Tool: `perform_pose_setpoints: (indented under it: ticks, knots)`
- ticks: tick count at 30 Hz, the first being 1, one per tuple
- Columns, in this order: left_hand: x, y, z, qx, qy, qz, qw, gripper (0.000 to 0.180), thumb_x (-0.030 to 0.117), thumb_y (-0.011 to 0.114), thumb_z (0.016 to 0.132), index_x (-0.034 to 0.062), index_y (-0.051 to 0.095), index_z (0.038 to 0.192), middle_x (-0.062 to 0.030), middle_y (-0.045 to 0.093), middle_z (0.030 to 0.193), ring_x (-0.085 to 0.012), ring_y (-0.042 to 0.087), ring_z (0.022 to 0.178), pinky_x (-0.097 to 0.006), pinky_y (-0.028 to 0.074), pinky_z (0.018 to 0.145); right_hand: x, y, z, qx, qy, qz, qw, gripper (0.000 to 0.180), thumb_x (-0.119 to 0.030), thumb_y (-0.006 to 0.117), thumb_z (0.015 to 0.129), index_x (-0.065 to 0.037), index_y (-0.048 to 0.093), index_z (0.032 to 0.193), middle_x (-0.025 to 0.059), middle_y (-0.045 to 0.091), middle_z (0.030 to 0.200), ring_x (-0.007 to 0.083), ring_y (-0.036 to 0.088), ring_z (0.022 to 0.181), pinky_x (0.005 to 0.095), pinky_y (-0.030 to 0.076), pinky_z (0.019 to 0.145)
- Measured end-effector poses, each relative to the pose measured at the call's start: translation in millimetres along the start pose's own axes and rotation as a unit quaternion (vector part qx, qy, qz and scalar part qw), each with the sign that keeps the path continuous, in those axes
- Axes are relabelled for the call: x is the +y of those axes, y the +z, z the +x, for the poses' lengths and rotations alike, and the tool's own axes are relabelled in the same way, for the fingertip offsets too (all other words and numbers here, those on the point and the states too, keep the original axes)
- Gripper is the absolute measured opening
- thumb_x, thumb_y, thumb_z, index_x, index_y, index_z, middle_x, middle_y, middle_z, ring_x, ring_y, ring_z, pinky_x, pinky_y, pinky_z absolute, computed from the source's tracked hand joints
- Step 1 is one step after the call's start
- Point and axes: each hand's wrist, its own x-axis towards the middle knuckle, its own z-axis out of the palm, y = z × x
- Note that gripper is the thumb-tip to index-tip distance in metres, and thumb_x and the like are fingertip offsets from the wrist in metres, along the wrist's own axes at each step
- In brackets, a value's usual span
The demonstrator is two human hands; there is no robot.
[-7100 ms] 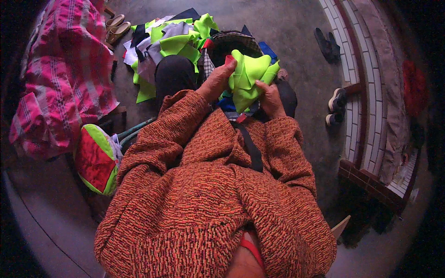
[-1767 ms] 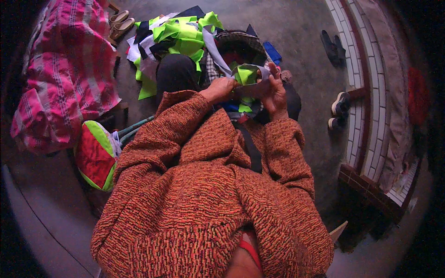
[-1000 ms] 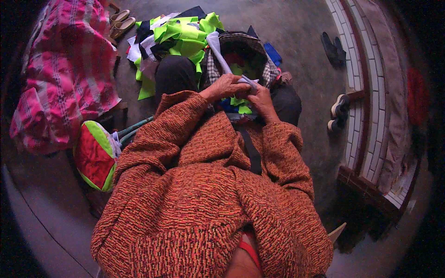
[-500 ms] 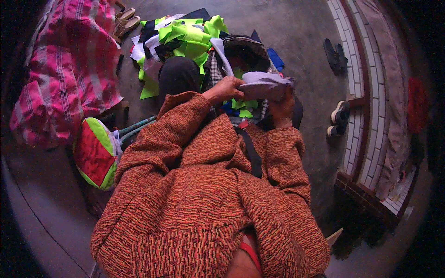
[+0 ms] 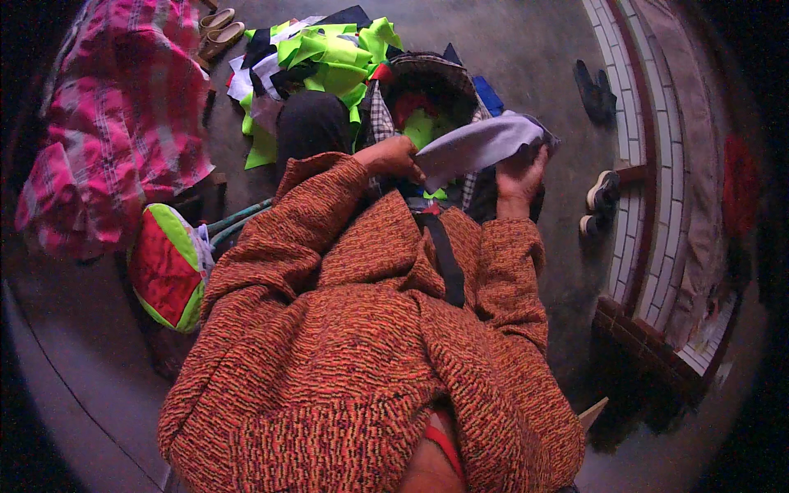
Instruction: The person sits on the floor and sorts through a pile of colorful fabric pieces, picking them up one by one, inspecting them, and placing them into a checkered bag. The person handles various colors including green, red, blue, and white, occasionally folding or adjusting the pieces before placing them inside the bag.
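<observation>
Bare grey concrete floor, dimly lit. Right of it, a curved tiled step with a brick edge. Dark shoes and a second pair just beside that step. Left of the floor, pink checked cloth; tan sandals above it.

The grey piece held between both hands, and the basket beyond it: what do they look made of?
The grey piece looks like thin matte cloth: it drapes and creases between left hand and right hand. The basket appears woven, perhaps wicker; its rim is ribbed.
</observation>
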Motion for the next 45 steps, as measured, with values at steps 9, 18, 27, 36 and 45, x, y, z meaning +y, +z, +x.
perform_pose_setpoints:
  ticks: [9,18,27,36,45]
  knots:
    - [22,-12,-12,0.001,0.102,-0.381,0.919,0.039,0.034,0.063,0.080,-0.0013,0.064,0.095,-0.0054,0.064,0.089,-0.0137,0.059,0.082,-0.027,0.045,0.076,8,1,4,0.023,-0.053,-0.100,0.993,0.037,-0.034,0.058,0.080,-0.013,0.054,0.110,0.0049,0.056,0.110,0.0227,0.053,0.100,0.0378,0.050,0.076]
    - [39,-16,-18,-0.020,0.102,-0.556,0.825,0.035,0.022,0.057,0.085,0.0008,0.055,0.112,-0.0081,0.062,0.100,-0.0178,0.060,0.090,-0.032,0.045,0.084,17,-9,6,-0.083,-0.054,-0.170,0.980,0.031,-0.023,0.051,0.086,-0.007,0.053,0.113,0.0069,0.054,0.115,0.0226,0.049,0.108,0.0428,0.039,0.091]
    - [35,-15,-17,-0.018,0.105,-0.544,0.832,0.035,0.012,0.056,0.082,0.0022,0.051,0.116,-0.0068,0.060,0.100,-0.0166,0.058,0.087,-0.030,0.046,0.080,25,21,-19,-0.186,0.077,-0.354,0.913,0.044,-0.012,0.065,0.076,-0.005,0.050,0.116,0.0059,0.057,0.107,0.0154,0.054,0.096,0.0286,0.043,0.084]
    - [34,-13,-15,0.039,0.110,-0.457,0.882,0.039,0.013,0.059,0.080,0.0045,0.049,0.116,-0.0041,0.058,0.095,-0.0124,0.056,0.083,-0.027,0.048,0.067,42,10,-14,-0.217,-0.050,-0.559,0.799,0.035,-0.003,0.072,0.068,-0.004,0.057,0.099,-0.0003,0.061,0.091,0.0098,0.056,0.084,0.0241,0.045,0.075]
    - [10,-12,0,0.295,-0.007,-0.350,0.889,0.031,0.015,0.058,0.081,0.0070,0.049,0.110,-0.0035,0.057,0.086,-0.0116,0.056,0.068,-0.024,0.046,0.052,45,-13,3,-0.188,-0.103,-0.649,0.730,0.049,-0.003,0.068,0.070,-0.006,0.052,0.115,0.0050,0.058,0.104,0.0141,0.057,0.088,0.0272,0.044,0.081]
